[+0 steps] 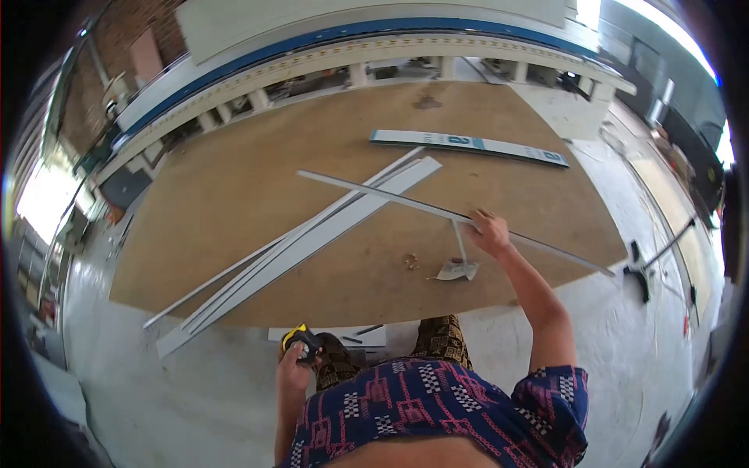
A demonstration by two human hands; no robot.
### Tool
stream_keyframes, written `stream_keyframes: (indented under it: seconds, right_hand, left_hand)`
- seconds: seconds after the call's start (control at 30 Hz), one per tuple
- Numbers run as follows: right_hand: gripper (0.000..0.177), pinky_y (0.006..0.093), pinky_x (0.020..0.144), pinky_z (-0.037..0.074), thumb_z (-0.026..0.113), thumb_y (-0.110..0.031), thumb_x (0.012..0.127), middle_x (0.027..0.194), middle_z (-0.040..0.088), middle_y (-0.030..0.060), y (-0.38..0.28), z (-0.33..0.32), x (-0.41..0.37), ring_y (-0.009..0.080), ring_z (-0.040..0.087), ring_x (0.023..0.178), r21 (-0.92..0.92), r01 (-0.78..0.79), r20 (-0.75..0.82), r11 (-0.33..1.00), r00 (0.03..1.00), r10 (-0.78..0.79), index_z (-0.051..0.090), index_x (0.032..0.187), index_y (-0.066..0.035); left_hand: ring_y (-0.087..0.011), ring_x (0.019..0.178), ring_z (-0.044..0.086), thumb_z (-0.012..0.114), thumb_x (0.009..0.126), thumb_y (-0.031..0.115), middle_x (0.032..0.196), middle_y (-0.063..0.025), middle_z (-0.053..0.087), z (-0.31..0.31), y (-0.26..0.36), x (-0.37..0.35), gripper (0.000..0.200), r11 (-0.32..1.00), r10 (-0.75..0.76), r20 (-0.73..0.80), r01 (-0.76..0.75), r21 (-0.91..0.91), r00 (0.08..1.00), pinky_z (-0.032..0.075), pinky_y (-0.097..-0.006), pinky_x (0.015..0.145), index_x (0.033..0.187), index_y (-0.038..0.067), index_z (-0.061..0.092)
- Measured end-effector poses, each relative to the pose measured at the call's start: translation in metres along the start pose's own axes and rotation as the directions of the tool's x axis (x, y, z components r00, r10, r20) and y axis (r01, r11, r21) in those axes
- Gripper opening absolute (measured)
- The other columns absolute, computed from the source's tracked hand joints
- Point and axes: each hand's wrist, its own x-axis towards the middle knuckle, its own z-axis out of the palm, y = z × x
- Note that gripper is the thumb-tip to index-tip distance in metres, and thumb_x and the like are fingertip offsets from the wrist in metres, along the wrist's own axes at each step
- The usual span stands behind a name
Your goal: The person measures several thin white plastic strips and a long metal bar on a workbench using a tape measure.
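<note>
Down at my left side, my left hand (292, 370) is closed around a yellow and black tape measure (303, 340); no blade shows out of it. Stretched forward to the right, my right hand (490, 232) grips a long thin strip (421, 206), its fingers curled over the upper edge. That strip slants across the brown board (195, 187), and its far left end crosses above several long white strips (300, 253) laid diagonally. Below my right hand, a short narrow white piece (460, 242) reaches toward a crumpled scrap (457, 271).
Behind the strips lies a long panel with blue-green lettering (499, 146). A large machine with a blue rail (374, 30) spans the back. On the right floor stands a black-headed tool with a long handle (641, 273). Small dark pieces lie on a white panel (373, 337) near my legs.
</note>
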Motion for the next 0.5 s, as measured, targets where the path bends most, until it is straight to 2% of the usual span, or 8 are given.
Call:
stream_keyframes:
  seconds: [0.07,0.2,0.3,0.47,0.5]
  right_hand:
    - [0.016,0.0422,0.062,0.047,0.059,-0.022,0.076,0.08,0.057,0.0103,0.009,0.009,-0.003,0.0318,0.058,0.077,0.028,0.005,0.006,1.0,1.0,-0.005,0.055,0.084,-0.009]
    - [0.014,0.0421,0.06,0.046,0.059,-0.021,0.076,0.078,0.056,0.01,0.005,0.029,0.0,0.0315,0.057,0.075,0.081,0.036,0.031,0.996,0.999,-0.039,0.054,0.081,-0.008]
    - [0.014,0.0416,0.057,0.046,0.061,-0.018,0.073,0.076,0.054,0.0099,-0.006,0.049,0.011,0.031,0.056,0.073,0.106,0.162,0.019,0.981,0.986,-0.165,0.055,0.081,-0.009]
    - [0.014,0.0401,0.062,0.045,0.061,-0.018,0.073,0.077,0.054,0.0086,-0.044,0.085,0.04,0.0295,0.056,0.075,0.172,0.33,-0.005,0.928,0.942,-0.334,0.054,0.081,-0.008]
    - [0.014,0.0404,0.065,0.044,0.061,-0.018,0.073,0.078,0.054,0.0086,-0.047,0.093,0.042,0.0295,0.055,0.078,0.172,0.311,0.006,0.935,0.948,-0.317,0.054,0.081,-0.008]
  left_hand:
    - [-0.0253,0.074,0.063,0.06,0.08,0.012,0.09,-0.0116,0.062,0.014,0.003,-0.007,0.032,0.998,0.038,-0.003,-0.038,0.048,0.999,0.054,-0.033,0.053,0.109,0.002,0.052]
    - [-0.0228,0.076,0.063,0.061,0.078,0.01,0.091,-0.0111,0.061,0.014,-0.002,-0.009,0.033,0.995,0.012,0.032,-0.015,0.094,0.999,0.054,-0.0335,0.054,0.109,0.002,0.052]
    - [-0.0218,0.077,0.063,0.06,0.078,0.01,0.092,-0.0106,0.061,0.012,-0.004,-0.011,0.033,0.992,0.004,0.014,-0.005,0.126,1.0,0.054,-0.034,0.055,0.109,0.002,0.051]
    - [-0.0211,0.078,0.063,0.06,0.078,0.009,0.094,-0.0102,0.061,-0.008,-0.01,-0.012,0.036,0.994,-0.01,0.042,0.005,0.113,0.999,0.054,-0.0349,0.055,0.112,0.003,0.05]
    - [-0.0211,0.079,0.063,0.06,0.078,0.009,0.094,-0.0102,0.061,-0.006,-0.008,-0.012,0.036,0.993,-0.005,0.044,-0.001,0.117,0.999,0.054,-0.0349,0.055,0.112,0.003,0.05]
